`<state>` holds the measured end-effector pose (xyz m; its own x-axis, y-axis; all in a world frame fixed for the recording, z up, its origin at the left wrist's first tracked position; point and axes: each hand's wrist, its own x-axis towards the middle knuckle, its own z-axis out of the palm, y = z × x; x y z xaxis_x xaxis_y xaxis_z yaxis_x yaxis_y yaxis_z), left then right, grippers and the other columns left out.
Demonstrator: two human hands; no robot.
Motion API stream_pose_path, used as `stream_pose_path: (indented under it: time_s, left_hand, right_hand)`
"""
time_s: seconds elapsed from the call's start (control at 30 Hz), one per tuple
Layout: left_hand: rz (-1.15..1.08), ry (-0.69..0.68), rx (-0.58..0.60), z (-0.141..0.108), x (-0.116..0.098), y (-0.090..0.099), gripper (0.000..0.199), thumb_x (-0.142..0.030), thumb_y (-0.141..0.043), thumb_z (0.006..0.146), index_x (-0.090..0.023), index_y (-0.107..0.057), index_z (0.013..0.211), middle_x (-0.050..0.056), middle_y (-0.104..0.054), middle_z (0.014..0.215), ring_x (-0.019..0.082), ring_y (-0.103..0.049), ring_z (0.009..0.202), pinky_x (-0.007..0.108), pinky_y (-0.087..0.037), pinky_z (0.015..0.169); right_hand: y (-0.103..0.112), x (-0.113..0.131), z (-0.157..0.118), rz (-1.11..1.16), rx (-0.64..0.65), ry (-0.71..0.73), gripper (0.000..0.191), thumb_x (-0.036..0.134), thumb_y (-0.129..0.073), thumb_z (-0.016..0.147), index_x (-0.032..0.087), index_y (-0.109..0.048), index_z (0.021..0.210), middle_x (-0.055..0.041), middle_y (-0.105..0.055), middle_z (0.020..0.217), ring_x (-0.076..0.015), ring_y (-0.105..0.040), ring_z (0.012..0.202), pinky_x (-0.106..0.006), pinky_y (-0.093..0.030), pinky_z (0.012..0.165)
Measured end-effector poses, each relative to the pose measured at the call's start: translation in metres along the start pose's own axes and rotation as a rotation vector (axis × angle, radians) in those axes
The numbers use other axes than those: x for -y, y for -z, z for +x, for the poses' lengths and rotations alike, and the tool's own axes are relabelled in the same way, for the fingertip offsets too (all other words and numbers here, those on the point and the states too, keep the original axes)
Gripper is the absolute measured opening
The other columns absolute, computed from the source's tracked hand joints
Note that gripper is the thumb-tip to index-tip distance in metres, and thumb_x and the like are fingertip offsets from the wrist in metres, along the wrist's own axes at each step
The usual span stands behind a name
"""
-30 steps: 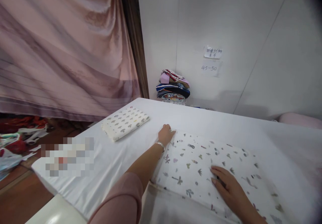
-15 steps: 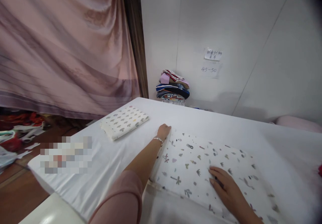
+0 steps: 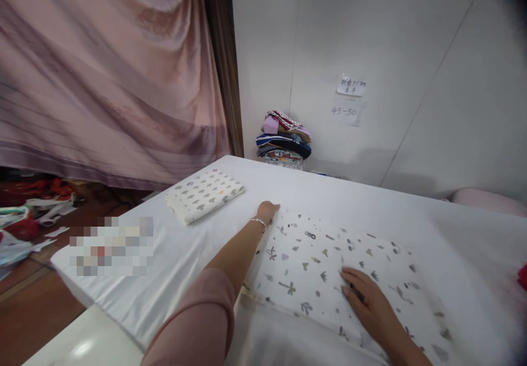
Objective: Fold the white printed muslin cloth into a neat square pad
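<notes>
A white cloth [image 3: 296, 267] printed with small grey plants and shapes lies spread on the white-covered table. At its far left corner is my left hand [image 3: 267, 210], fingers curled closed on the cloth's edge; the fingertips are partly hidden. My right hand [image 3: 366, 300] rests on the middle right of the cloth, thumb apart from the fingers. A dark strip shows between them, and I cannot tell whether it is a shadow or an object. Left of my left hand lies a folded cream cloth [image 3: 206, 196] with grey cloud-like prints.
The white tabletop [image 3: 329, 193] meets a grey wall [image 3: 370, 37] with two paper notes [image 3: 349, 100]. Behind the far edge rises a stack of folded fabrics [image 3: 284, 141]. A pink curtain [image 3: 115, 69] hangs at left. A blurred-out item [image 3: 111, 248] lies on the table's left side.
The view has shifted very slightly. Both hands stay in nearly the same places on the cloth, which lies as before.
</notes>
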<state>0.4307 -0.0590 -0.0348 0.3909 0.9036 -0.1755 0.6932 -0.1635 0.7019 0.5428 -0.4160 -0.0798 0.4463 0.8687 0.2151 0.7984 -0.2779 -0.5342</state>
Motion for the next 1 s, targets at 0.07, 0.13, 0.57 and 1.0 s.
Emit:
stream_pose_path:
  time_s: [0.07,0.13,0.57,1.0]
  left_hand:
    - [-0.038,0.006,0.033,-0.005,0.0,0.005,0.024,-0.038,-0.055,0.078,-0.014,-0.06,0.074,0.011,-0.067,0.085,0.021,-0.062,0.087,0.025,-0.045,0.071]
    - [-0.08,0.012,0.069,-0.014,0.002,0.012,0.025,-0.039,-0.053,0.081,-0.015,-0.059,0.077,0.008,-0.066,0.083,0.018,-0.062,0.08,0.023,-0.046,0.066]
    - [0.019,-0.056,0.148,-0.066,0.02,0.032,0.032,-0.047,-0.064,0.069,-0.016,-0.056,0.07,0.003,-0.062,0.069,0.016,-0.058,0.068,0.022,-0.041,0.056]
    - [0.201,-0.064,0.082,-0.075,0.017,0.028,0.027,-0.04,-0.055,0.078,-0.014,-0.062,0.084,0.009,-0.068,0.092,0.019,-0.062,0.085,0.022,-0.042,0.063]
  right_hand:
    - [0.0,-0.001,0.0,0.0,0.015,0.001,0.039,0.044,-0.045,0.086,0.021,-0.064,0.112,-0.007,-0.055,0.127,-0.0257,-0.049,0.117,-0.043,-0.04,0.102]
    - [0.0,-0.001,0.0,0.004,0.033,-0.009,0.041,0.044,-0.045,0.086,0.02,-0.064,0.113,-0.0072,-0.055,0.127,-0.0258,-0.049,0.118,-0.043,-0.04,0.102]
    - [-0.003,-0.004,0.002,0.03,0.006,-0.007,0.039,0.042,-0.046,0.084,0.02,-0.064,0.111,-0.0074,-0.055,0.126,-0.0257,-0.049,0.117,-0.043,-0.039,0.102]
    - [-0.004,-0.005,0.004,0.053,-0.006,0.01,0.039,0.042,-0.047,0.084,0.019,-0.065,0.109,-0.0078,-0.057,0.124,-0.0251,-0.05,0.117,-0.042,-0.04,0.101]
